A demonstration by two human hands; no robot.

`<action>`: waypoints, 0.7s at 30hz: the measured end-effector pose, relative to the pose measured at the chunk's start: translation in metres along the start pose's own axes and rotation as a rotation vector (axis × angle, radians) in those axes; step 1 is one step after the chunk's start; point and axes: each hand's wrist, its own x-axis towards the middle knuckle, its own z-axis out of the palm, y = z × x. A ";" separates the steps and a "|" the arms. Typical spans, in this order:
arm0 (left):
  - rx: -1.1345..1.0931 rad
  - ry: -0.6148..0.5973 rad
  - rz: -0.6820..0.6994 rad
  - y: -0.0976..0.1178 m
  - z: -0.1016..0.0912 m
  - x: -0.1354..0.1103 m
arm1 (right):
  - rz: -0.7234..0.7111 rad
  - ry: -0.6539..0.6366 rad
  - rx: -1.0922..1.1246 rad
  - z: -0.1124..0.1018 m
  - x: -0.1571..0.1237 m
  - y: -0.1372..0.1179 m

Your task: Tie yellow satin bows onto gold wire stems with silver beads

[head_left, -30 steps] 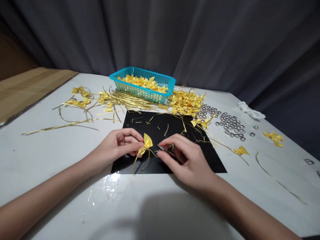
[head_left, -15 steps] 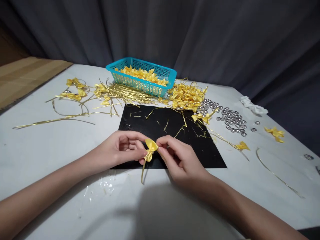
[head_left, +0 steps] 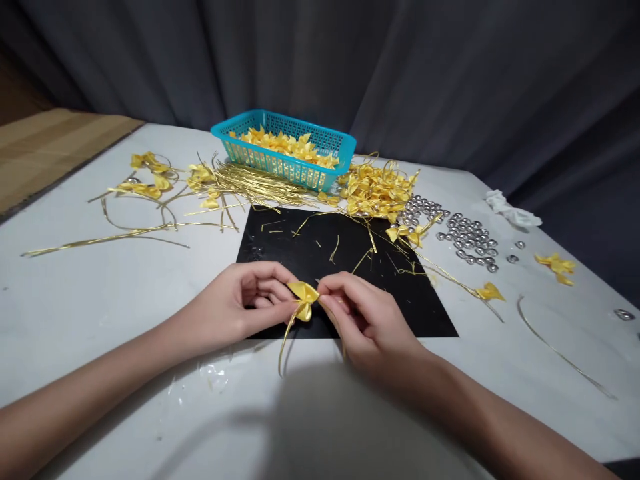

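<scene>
A yellow ribbon bow (head_left: 304, 300) is held between my two hands over the front part of a black mat (head_left: 320, 257). My left hand (head_left: 250, 300) pinches the bow's left side between thumb and index finger. From beside that thumb a gold cord (head_left: 284, 343) hangs down, tied at the bow. My right hand (head_left: 363, 313) is closed in a pinch at the bow's right edge, by its tip. Whether its fingertips hold the ribbon or a cord end is too small to tell for sure.
Behind the mat stands a blue basket (head_left: 345, 143) of yellow bows. Beside it lie a bundle of gold cords (head_left: 255, 183), a heap of yellow bows (head_left: 377, 190) and several silver beads (head_left: 470, 233). Gold cord scraps litter the mat. Crumpled white tissue (head_left: 510, 208) lies at the right.
The bow has turned slightly in my fingers, its upper loop now tilting flatter. The hanging cord has swung a little to the left. Both hands stay pinched on the bow.
</scene>
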 end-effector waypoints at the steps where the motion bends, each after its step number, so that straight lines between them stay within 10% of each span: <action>1: 0.020 0.015 0.004 0.001 0.001 0.000 | 0.002 -0.003 0.001 0.000 0.000 0.000; 21: 0.245 0.130 0.211 0.005 0.005 -0.008 | -0.204 0.003 -0.190 -0.009 0.001 0.004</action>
